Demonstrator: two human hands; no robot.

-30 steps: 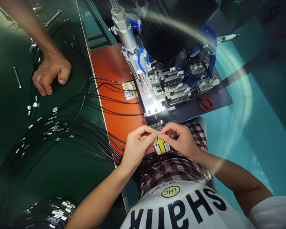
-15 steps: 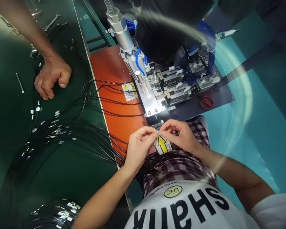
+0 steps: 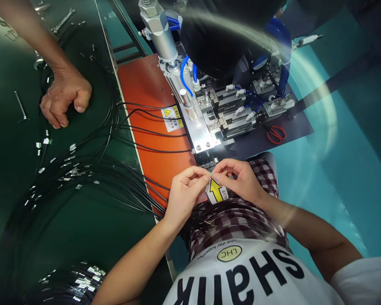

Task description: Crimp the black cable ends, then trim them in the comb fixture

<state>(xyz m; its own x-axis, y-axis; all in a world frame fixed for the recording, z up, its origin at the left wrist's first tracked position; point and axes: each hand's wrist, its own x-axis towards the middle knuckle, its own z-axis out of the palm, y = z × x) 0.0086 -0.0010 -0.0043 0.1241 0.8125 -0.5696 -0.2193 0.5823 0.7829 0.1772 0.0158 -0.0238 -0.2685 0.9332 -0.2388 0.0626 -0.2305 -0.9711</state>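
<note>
My left hand (image 3: pixel 186 192) and my right hand (image 3: pixel 239 180) meet in front of the machine, fingertips almost touching. Both are closed in a pinch on a thin wire end (image 3: pixel 211 173) with a bit of green showing; its rest is hidden by the fingers. Just below them is a white label with a yellow arrow (image 3: pixel 216 191). Black cables (image 3: pixel 139 190) run from the table toward my lap, passing behind my left wrist. Close beyond my hands stands the metal clamping machine (image 3: pixel 203 135), with several black cables leading into its left side.
On the green table (image 3: pixel 120 254) another person's hand (image 3: pixel 66 95) rests at the upper left. A coiled bundle of cables (image 3: pixel 82 281) with shiny ends lies at the lower left. Red-handled scissors (image 3: pixel 276 134) lie right of the machine, and a wrench (image 3: pixel 62 21) lies at the back left.
The whole view has shifted slightly, so the table and the other person's hand appear a little further left and up. My hands keep the same pinch with hardly any movement.
</note>
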